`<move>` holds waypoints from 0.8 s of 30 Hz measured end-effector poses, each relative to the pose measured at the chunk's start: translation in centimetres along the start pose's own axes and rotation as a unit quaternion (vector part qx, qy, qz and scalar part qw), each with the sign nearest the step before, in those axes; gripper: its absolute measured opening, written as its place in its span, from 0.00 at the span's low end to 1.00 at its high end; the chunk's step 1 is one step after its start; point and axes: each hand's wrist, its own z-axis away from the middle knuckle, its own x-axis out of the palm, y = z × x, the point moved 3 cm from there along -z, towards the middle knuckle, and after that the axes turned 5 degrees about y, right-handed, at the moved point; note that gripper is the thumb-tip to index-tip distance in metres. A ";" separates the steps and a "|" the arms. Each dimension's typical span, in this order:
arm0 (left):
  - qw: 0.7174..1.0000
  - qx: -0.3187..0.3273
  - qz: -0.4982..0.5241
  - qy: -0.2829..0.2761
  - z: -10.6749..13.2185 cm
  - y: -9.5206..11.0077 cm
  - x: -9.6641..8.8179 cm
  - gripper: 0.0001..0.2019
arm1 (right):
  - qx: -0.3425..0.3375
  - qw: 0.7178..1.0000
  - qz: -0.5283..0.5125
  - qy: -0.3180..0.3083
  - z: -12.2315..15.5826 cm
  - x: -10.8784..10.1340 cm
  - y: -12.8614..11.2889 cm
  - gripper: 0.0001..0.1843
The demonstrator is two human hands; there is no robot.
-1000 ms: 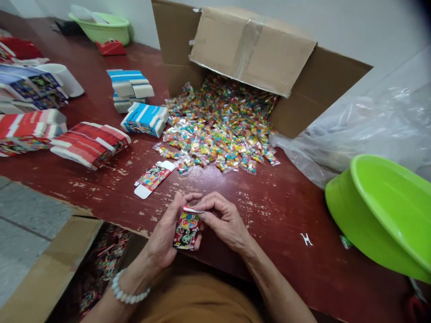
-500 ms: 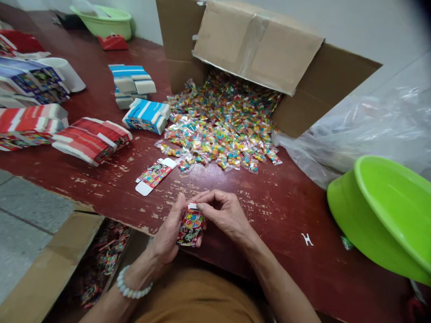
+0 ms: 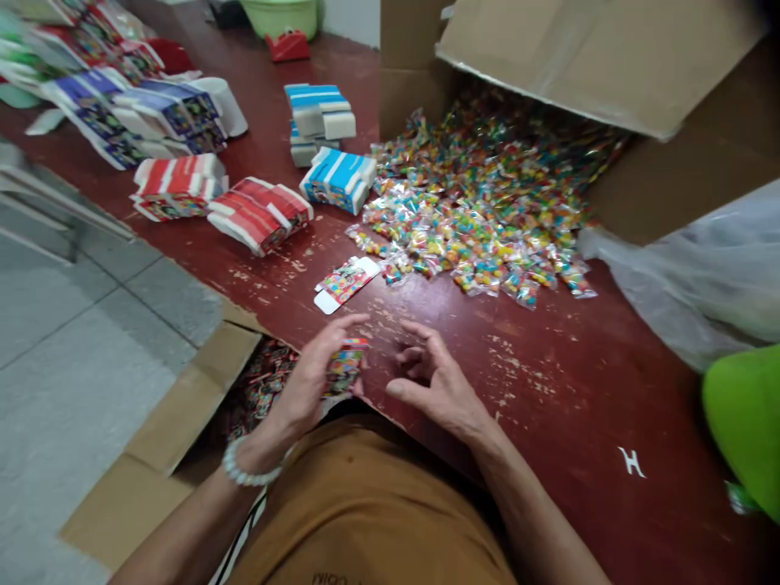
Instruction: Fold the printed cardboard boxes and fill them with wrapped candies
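My left hand, with a beaded bracelet on its wrist, holds a small red printed candy box by the table's near edge. The box is a little blurred, and the fingers partly cover it. To its right my right hand is apart from the box, fingers spread and nothing in them. Beyond both hands a flattened, unfilled carton in the same print lies on the table. Behind it spreads a pile of clear candy packets.
Candy packets spill from a large cardboard box on the red table. Bundles of red cartons and blue cartons stand left. Below the edge, an open cardboard box holds many small boxes. A green basin sits right.
My right hand has let go of the candy box and moved off to the right, its fingers opening. My left hand keeps the box, now nearer the open box below. The view has swung left.
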 end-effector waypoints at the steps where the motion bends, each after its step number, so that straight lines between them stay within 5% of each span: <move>1: 0.996 0.038 -0.066 0.045 0.5 0.6 -2.8 0.25 | 0.031 0.999 -0.026 0.019 -0.1 -0.3 0.7 0.38; 3: 0.954 0.111 -0.230 0.157 1.4 2.0 -8.9 0.27 | 0.062 0.994 -0.069 0.050 -0.3 -0.9 1.8 0.35; 5: 0.876 0.110 -0.390 0.260 1.9 3.0 -14.3 0.29 | 0.062 0.993 -0.078 0.061 -0.5 -1.3 2.5 0.31; 8: 0.831 0.132 -0.442 0.310 1.0 3.9 -17.4 0.33 | 0.042 0.997 -0.019 0.061 -0.5 -1.1 2.9 0.25; 10: 0.810 0.207 -0.485 0.257 -0.9 4.1 -15.4 0.31 | 0.028 0.998 0.023 0.058 -0.4 -0.9 2.8 0.21; 13: 0.765 0.285 -0.544 0.196 -4.7 3.7 -9.9 0.28 | 0.011 0.996 0.067 0.055 -0.1 -0.8 2.7 0.16; 16: 0.664 0.319 -0.654 0.172 -7.6 3.4 -5.5 0.30 | -0.015 0.992 0.107 0.059 0.0 -0.8 2.4 0.13; 19: 0.591 0.319 -0.725 0.156 -8.7 3.4 -4.0 0.30 | -0.046 0.989 0.122 0.071 0.0 -0.8 2.1 0.12; 24: 0.537 0.337 -0.756 0.160 -8.7 3.7 -4.0 0.26 | -0.069 0.988 0.114 0.085 -0.2 -0.7 1.8 0.10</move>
